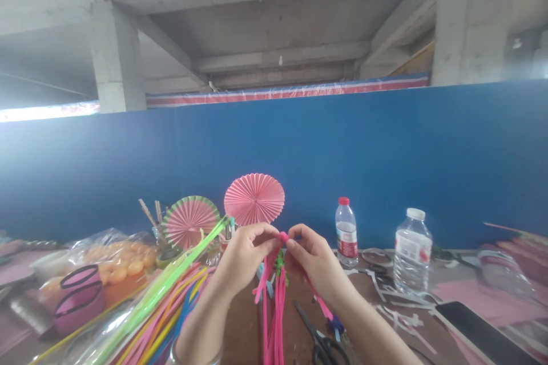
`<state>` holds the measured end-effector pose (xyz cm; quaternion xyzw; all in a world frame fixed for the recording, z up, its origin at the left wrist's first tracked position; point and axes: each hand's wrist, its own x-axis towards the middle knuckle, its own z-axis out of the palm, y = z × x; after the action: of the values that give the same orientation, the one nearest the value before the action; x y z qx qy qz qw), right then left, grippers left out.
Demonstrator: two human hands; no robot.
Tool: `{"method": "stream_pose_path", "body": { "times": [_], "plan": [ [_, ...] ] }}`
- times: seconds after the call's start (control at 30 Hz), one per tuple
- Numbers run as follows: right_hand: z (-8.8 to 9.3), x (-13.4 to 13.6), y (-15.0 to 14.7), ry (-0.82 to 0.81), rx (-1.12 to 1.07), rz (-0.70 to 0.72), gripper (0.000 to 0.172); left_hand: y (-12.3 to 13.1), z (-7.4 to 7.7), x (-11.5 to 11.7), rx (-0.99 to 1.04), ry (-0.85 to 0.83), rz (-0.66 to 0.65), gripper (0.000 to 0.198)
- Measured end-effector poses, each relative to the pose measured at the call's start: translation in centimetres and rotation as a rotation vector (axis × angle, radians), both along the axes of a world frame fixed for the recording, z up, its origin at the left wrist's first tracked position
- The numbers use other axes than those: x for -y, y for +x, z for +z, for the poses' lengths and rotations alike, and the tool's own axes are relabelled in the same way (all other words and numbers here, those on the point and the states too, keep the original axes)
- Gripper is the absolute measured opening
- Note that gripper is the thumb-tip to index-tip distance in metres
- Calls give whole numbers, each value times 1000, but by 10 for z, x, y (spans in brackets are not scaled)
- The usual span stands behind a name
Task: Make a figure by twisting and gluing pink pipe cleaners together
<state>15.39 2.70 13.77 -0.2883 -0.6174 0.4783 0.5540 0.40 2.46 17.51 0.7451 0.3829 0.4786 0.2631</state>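
While the left hand (252,248) and right hand (314,254) pinch a narrow bright-pink strip (283,236), black-handled metal scissors (318,336) lie below it; a red-capped clear plastic bottle (346,234) stands to its right.

Passage noted between the red-capped bottle (346,235) and the white-capped bottle (412,256), above low scraps (402,298). Long coloured strips (169,291) crowd the left forearm (210,308). Scissors (320,340) block the bench (242,325) right of the pink strands (279,319); the strands' left side offers room.
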Motion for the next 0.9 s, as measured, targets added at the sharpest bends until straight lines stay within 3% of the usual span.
{"method": "stream_pose_path", "body": {
  "times": [0.17,0.43,0.9],
  "plan": [
    [4,2,0,60,-25,-1,17,0,0,1,68,-72,-21,14],
    [9,3,5,155,97,-160,12,4,0,1,270,-203,-91,3],
    [10,10,4,286,219,-211,19,6,-5,-3,331,-267,-85,11]
  ]
}}
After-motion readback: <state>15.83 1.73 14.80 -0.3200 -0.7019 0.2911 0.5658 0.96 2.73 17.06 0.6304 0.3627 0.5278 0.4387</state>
